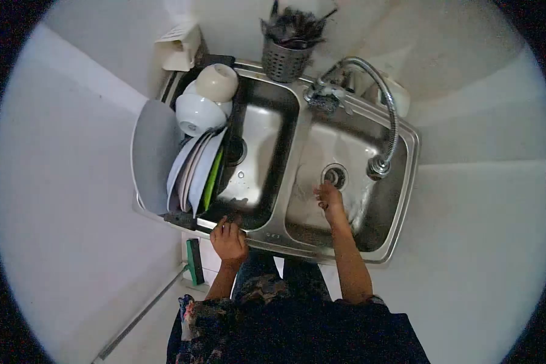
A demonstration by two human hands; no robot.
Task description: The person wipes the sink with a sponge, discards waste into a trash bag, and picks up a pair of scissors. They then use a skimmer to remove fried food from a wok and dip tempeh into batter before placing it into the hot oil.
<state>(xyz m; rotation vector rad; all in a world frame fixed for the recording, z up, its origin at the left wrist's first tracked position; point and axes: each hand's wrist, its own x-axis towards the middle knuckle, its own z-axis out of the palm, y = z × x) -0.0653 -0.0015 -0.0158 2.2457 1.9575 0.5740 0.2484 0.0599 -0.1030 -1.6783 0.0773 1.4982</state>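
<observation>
**A person (309, 333) stands at a big sink (287, 182)**

The shiny metal sink is the biggest thing here. It has two tubs side by side, a left tub (262, 151) and a right tub (309, 142). Below it, on the left, a green and black floor tool (195, 262) with a long pole leans at a slant.

A large grey sheet (155, 151) with a round edge stands at the far left. Next to it, a black rack (180, 220) sits over the left tub. White and pink plates (203, 170) stand on their edges in it, with a bright green one (213, 182) at the right end. Behind them sit a white bowl (198, 114) and a cream bowl (217, 82), tipped over.

A silver tap (389, 115) bends over the right tub. At the back, a silver cup with holes (283, 64) holds a bunch of dark tools (294, 27).

The left hand (228, 241) lies on the sink's front edge, fingers loosely spread. The right hand (330, 201) is down in the right tub, just beside the drain (334, 176). Its fingers are bent and a little apart, and it looks to hold nothing. You cannot tell if its fingertips touch the drain.

The smallest thing is a water drop (241, 175) in the left tub.
</observation>
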